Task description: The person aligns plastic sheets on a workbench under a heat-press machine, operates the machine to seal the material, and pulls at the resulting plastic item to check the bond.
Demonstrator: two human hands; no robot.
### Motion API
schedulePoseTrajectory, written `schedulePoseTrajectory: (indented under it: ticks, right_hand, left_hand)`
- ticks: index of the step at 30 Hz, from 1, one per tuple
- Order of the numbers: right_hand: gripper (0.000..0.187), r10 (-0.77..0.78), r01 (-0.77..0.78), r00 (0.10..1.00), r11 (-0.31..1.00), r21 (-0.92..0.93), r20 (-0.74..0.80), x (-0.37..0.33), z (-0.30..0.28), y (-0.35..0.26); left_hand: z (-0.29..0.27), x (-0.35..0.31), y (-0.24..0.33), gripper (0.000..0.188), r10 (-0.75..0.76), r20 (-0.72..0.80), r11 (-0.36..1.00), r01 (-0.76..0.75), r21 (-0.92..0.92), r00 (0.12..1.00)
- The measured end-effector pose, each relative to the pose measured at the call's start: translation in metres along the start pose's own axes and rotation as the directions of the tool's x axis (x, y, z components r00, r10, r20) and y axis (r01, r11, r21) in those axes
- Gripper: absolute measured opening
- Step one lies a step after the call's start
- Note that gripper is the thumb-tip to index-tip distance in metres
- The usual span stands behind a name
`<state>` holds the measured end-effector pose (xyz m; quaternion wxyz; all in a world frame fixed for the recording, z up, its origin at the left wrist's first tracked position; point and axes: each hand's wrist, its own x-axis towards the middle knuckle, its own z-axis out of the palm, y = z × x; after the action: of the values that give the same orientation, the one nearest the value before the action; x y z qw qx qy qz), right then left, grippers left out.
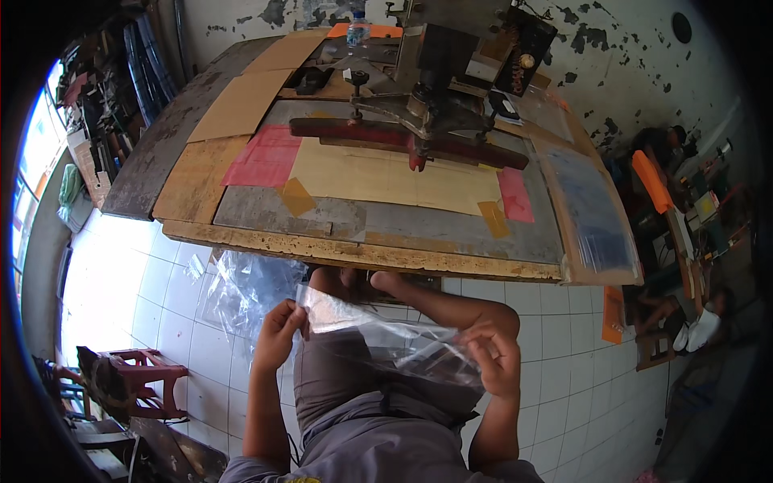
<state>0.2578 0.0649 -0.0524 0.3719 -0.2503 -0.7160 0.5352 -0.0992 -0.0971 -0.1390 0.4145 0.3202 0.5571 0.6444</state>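
Observation:
A transparent plastic sheet or bag (394,342), shiny and creased, is stretched over my lap between both hands. Its left upper corner is pinched between the thumb and fingers of my left hand (279,332). My right hand (493,358) grips the other end, fingers bent around the film. Whether it is a single layer or a bag I cannot tell. Just beyond it is the front edge of a worktable (362,249). On that table a press with a dark red bar (362,133) stands over a yellowish sheet (386,173) with pink pieces at its ends.
Loose plastic film (250,290) is heaped at the left below the table. Stacked transparent sheets (592,209) lie on the table's right side. A water bottle (357,32) stands at the back. A red stool (149,378) is at lower left, and another person (664,149) sits far right.

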Motion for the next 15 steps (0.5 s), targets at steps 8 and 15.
schedulePoseTrajectory:
  ticks: [8, 15]
  right_hand:
    - [0.012, -0.073, 0.066, 0.997, 0.984, -0.164, -0.033, 0.032, -0.003, -0.034]
    - [0.013, -0.152, 0.177, 0.982, 0.948, -0.266, 0.111, 0.056, -0.004, -0.07]
  left_hand:
    - [-0.003, 0.018, 0.013, 0.023, 0.148, -0.193, 0.887, -0.044, 0.459, 0.97]
    - [0.067, 0.016, 0.101, 0.047, 0.571, 0.097, 0.639, -0.515, 0.571, 0.815]
